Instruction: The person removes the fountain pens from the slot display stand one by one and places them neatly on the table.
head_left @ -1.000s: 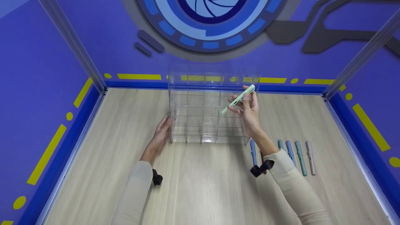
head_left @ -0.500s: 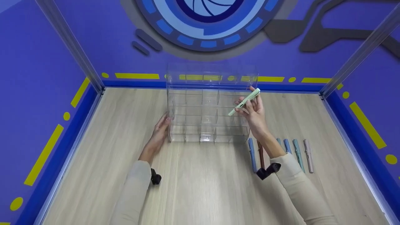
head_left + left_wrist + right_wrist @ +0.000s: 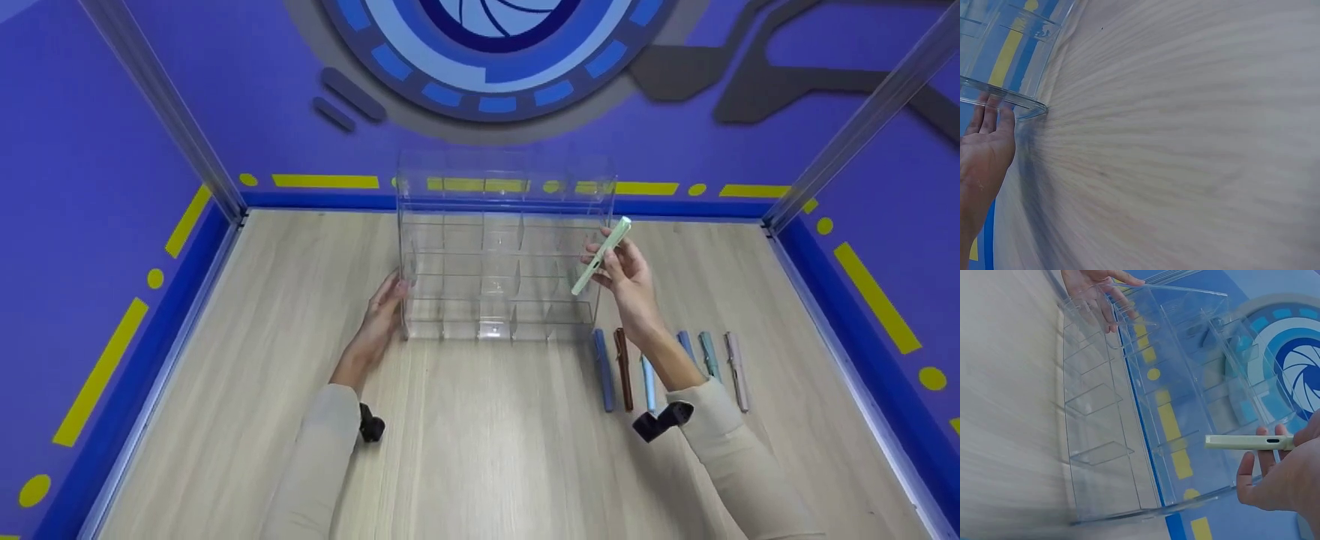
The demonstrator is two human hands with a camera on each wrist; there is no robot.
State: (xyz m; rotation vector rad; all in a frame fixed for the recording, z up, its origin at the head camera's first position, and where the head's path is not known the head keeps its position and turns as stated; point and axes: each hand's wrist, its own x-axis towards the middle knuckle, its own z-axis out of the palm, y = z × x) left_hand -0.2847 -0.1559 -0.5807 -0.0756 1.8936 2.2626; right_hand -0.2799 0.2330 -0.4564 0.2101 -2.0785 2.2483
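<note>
A clear plastic organizer (image 3: 495,300), divided into rows of small compartments, stands upright at the back of the table. My left hand (image 3: 379,319) rests against its left side; in the left wrist view the extended fingers (image 3: 989,121) meet the clear wall. My right hand (image 3: 636,296) pinches a pale green pen (image 3: 601,256) between thumb and fingers, in front of the organizer's right side. The pen slants, its upper end leaning right. From the right wrist view, the pen's free end (image 3: 1224,442) overlaps the compartments, and the far hand appears behind the clear panel.
On the table to the right lies a row of pens: a blue one (image 3: 604,375), a brown one (image 3: 625,371), a light blue one (image 3: 649,386), a teal one (image 3: 709,352) and a pale pinkish one (image 3: 737,375). My right forearm partly covers the row. A blue wall (image 3: 705,206) stands behind.
My right hand has drawn back to the right and toward me with the pale green pen, which now stands steeper. My left hand stays at the organizer's side.
</note>
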